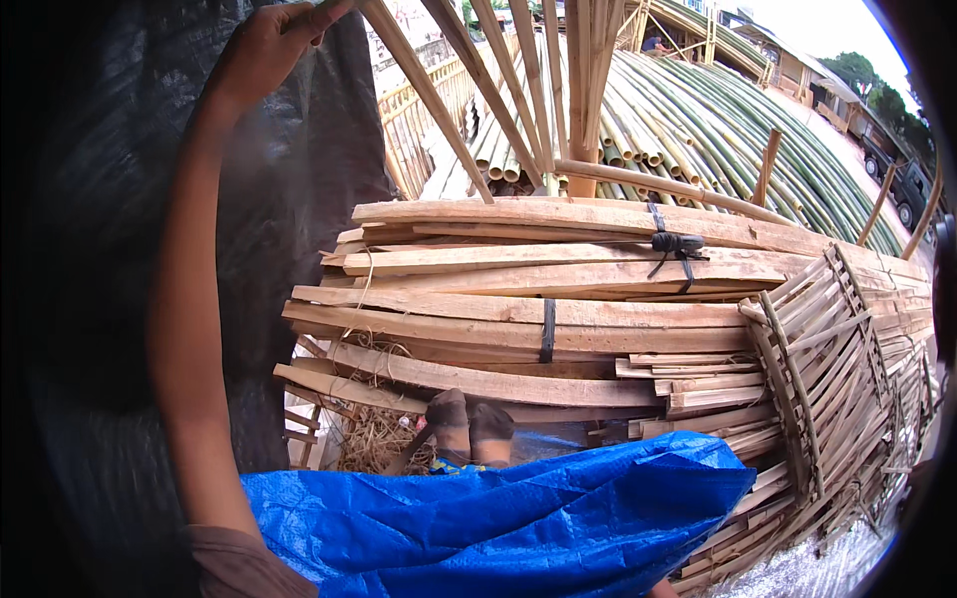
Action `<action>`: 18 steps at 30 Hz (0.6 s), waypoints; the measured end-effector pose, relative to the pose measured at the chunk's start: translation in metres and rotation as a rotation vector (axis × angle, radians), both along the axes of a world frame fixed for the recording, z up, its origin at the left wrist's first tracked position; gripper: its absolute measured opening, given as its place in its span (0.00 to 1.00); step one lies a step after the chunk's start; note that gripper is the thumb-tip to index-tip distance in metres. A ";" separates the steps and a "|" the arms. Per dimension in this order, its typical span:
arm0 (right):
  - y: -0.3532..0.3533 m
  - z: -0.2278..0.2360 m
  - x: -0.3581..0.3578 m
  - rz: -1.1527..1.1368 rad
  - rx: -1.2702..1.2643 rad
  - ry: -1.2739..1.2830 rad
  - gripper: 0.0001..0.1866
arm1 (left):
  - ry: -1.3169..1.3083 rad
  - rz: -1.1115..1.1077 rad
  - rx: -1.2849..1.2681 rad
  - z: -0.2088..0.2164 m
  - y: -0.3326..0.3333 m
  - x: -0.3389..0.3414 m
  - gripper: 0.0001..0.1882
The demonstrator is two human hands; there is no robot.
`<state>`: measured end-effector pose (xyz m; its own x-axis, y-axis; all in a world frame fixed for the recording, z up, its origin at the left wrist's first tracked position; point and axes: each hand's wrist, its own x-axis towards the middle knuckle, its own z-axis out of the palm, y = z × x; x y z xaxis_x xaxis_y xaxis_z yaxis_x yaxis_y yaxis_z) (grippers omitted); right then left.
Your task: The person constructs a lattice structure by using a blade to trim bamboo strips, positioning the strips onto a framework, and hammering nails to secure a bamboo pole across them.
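My left hand (pixel 264 55) is raised at the upper left, its arm stretched past a black plastic sheet (pixel 299 140). The fingers are closed near the top of an upright wooden slat (pixel 419 85), at the picture's edge; what they hold is cut off. A crumpled blue tarp (pixel 498 528) spreads across my front. Only a sliver of skin, probably my right hand (pixel 662 590), shows under the tarp's lower right part, its fingers hidden. Beyond the tarp are my feet (pixel 469 424) in dark coverings, beside loose straw-like shavings (pixel 374 439).
Stacked timber strips (pixel 478 309), some bound with black bands (pixel 548 331), lie across the middle. Bundled thin slats (pixel 827 339) stand at the right. Long bamboo poles (pixel 698 130) fill the area behind, with a parked vehicle (pixel 907 184) far right.
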<state>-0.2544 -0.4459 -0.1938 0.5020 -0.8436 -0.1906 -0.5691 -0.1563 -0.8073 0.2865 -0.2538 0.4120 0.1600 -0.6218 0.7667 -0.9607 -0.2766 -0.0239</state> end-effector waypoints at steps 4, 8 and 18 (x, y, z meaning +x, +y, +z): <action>-0.007 0.001 -0.003 0.007 -0.021 -0.029 0.28 | 0.179 0.088 0.054 0.006 0.002 -0.021 0.27; -0.024 0.027 0.014 0.080 -0.141 -0.204 0.28 | 0.339 0.087 0.195 -0.001 -0.004 -0.045 0.30; -0.014 0.192 0.175 0.527 -0.603 -0.141 0.46 | 0.651 -0.034 0.313 -0.071 -0.042 -0.093 0.30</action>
<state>-0.0792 -0.4600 -0.0017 0.8474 -0.4268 0.3158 -0.1984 -0.8063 -0.5572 0.1934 -0.2961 0.3407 0.5000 -0.8094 0.3081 -0.8153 -0.3199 0.4827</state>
